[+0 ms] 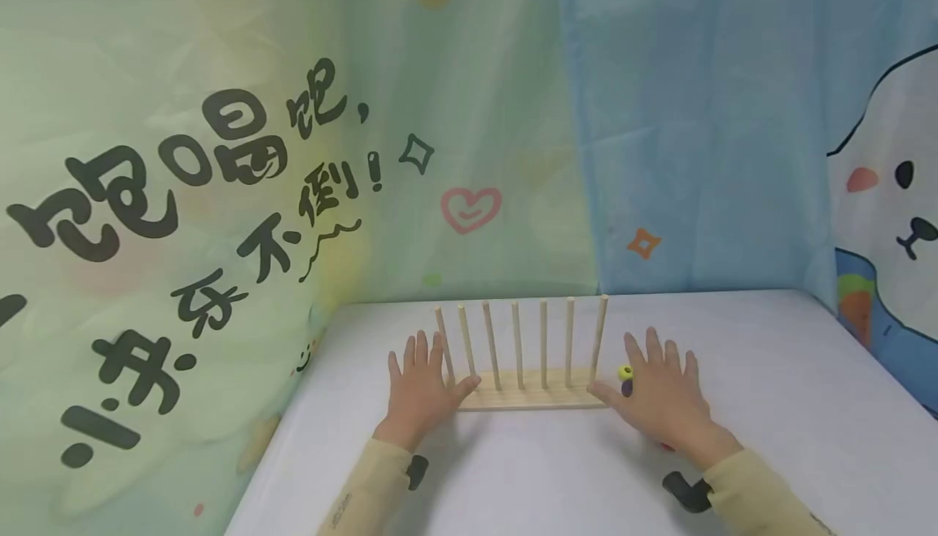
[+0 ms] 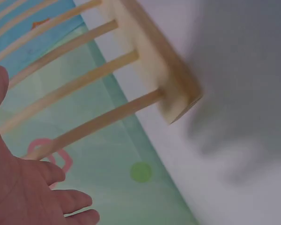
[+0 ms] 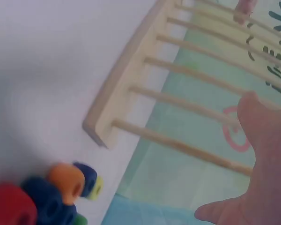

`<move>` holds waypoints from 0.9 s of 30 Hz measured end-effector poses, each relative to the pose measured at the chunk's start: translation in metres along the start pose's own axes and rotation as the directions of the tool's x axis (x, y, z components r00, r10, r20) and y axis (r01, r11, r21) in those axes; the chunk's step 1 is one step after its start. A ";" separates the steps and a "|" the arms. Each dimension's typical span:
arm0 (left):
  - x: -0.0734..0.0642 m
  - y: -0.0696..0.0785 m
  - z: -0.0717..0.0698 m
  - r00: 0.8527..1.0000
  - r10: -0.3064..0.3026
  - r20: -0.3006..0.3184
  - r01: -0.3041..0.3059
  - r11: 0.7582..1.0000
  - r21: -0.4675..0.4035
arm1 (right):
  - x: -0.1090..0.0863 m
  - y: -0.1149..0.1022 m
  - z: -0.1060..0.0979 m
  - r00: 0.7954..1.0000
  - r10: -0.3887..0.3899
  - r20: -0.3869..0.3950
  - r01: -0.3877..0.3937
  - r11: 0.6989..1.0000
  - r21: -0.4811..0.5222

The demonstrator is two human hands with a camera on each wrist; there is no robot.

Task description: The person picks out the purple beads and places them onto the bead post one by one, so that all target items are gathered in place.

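Peg rack: bare pale wood, matt, smooth dowels, unpainted base. Beads: look like painted wood or plastic, cannot tell which; slight sheen, smooth. Table: white, matt, smooth. Backdrop: thin printed cloth, matt, slightly wrinkled. Sleeves: soft yellow knit cloth.

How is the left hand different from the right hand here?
The left hand lies flat at the left end of the wooden peg rack; the right hand lies at its right end. Colored beads sit beside the right hand, none by the left. Both hands are open with spread fingers, holding nothing.
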State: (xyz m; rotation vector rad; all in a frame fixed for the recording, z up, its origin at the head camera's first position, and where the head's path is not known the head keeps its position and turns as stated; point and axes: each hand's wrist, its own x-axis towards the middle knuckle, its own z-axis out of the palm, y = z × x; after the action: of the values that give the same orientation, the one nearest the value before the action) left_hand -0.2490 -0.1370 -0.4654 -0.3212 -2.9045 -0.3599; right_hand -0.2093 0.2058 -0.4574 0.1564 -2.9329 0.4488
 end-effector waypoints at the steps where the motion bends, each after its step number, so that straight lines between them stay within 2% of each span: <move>1: -0.002 0.000 0.003 1.000 -0.004 0.010 0.004 1.000 -0.002 | -0.002 -0.001 0.002 1.000 0.000 -0.001 0.000 1.000 -0.002; 6: -0.009 -0.001 0.015 0.999 -0.009 0.053 0.009 1.000 -0.005 | -0.013 -0.012 0.013 1.000 0.006 -0.002 -0.006 1.000 0.006; 8: -0.012 -0.002 0.017 0.997 -0.008 0.082 0.011 0.999 -0.031 | -0.018 -0.016 0.018 1.000 0.013 0.005 -0.013 1.000 0.020; 12: -0.016 -0.007 0.022 0.986 -0.010 0.166 0.040 0.983 -0.179 | -0.028 -0.023 0.027 1.000 0.013 0.010 -0.013 0.999 0.042; 16: -0.017 -0.016 0.033 0.975 0.005 0.222 0.074 0.935 -0.348 | -0.034 -0.029 0.038 1.000 0.021 0.010 -0.021 0.998 0.066; 19: -0.018 -0.022 0.044 0.973 0.011 0.231 0.088 0.905 -0.416 | -0.037 -0.032 0.047 0.999 0.044 0.014 -0.045 0.994 0.101; 21: -0.018 -0.024 0.050 0.974 0.000 0.226 0.100 0.897 -0.431 | -0.038 -0.032 0.051 0.998 0.057 0.011 -0.058 0.990 0.129; 24: -0.018 -0.026 0.055 0.979 -0.021 0.201 0.110 0.891 -0.441 | -0.040 -0.029 0.056 0.997 0.072 -0.026 -0.066 0.981 0.181; 27: -0.016 -0.027 0.058 0.981 -0.054 0.188 0.138 0.874 -0.467 | -0.042 -0.021 0.059 0.990 0.085 -0.110 -0.056 0.969 0.239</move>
State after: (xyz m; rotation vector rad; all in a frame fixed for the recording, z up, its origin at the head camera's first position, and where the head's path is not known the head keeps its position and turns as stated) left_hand -0.2500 -0.1508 -0.5300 -0.2878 -2.9625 -1.1297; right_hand -0.1740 0.1712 -0.5146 0.0520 -2.7668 0.7896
